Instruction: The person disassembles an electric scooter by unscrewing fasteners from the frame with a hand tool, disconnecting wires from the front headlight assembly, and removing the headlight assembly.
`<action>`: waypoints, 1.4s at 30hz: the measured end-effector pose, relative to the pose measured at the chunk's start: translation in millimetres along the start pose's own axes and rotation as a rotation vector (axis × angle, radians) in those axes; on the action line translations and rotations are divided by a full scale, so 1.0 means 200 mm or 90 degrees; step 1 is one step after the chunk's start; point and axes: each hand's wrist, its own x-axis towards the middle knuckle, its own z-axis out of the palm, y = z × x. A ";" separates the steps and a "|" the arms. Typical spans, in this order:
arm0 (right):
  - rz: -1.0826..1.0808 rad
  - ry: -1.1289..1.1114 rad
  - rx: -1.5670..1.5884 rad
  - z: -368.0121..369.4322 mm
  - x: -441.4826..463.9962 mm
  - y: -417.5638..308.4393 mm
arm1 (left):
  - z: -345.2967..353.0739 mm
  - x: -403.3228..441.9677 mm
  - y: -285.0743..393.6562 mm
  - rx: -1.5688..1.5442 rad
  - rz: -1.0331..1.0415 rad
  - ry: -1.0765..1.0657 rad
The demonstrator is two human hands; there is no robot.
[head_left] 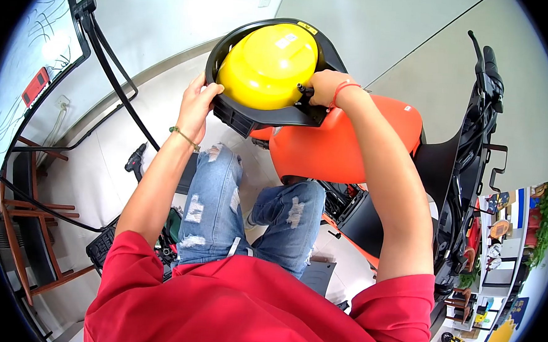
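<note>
A yellow rounded shell point(268, 65) sits inside a black plastic housing point(246, 115), raised above the floor in front of me. My left hand point(198, 104) grips the housing's lower left edge, thumb on the rim. At the right side of the shell, my right hand point(328, 87) has its fingers closed at a small black part point(304, 90) near the housing's inner edge; its fingertips are partly hidden. Just below the housing is the orange body panel point(325, 146) of a scooter.
The scooter's handlebar point(493, 77) stands at the right. A whiteboard on a black frame point(106, 54) is at the left, with a power drill point(136, 162) on the floor. Wooden chairs point(16, 244) are at the far left, and shelves point(502, 245) at the far right.
</note>
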 end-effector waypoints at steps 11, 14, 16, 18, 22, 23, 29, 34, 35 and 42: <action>-0.074 0.048 -0.049 0.17 0.05 -0.14 | -0.10 -0.15 -0.02 0.079 0.032 0.089; -0.156 0.095 -0.108 0.24 0.04 -0.23 | -0.17 -0.23 -0.06 0.072 0.007 0.129; -0.172 0.068 -0.117 0.25 -0.01 -0.30 | -0.22 -0.29 -0.09 0.084 0.011 0.144; -0.184 0.043 -0.146 0.33 0.02 -0.37 | -0.26 -0.36 -0.09 0.076 0.008 0.163; -0.219 0.043 -0.137 0.44 -0.02 -0.52 | -0.35 -0.50 -0.12 0.123 -0.002 0.184; -0.223 0.069 -0.107 0.50 -0.03 -0.57 | -0.38 -0.54 -0.14 0.088 -0.023 0.187; -0.231 0.104 -0.073 0.58 -0.16 -0.65 | -0.44 -0.70 -0.17 0.116 -0.001 0.188; -0.275 0.257 0.092 0.64 -0.42 -0.70 | -0.58 -0.84 -0.12 0.138 -0.091 0.168; -0.288 0.267 0.129 0.64 -0.48 -0.71 | -0.60 -0.88 -0.12 0.126 -0.130 0.168; -0.222 0.379 0.451 0.67 -0.66 -0.67 | -0.63 -0.98 -0.19 0.043 -0.126 0.178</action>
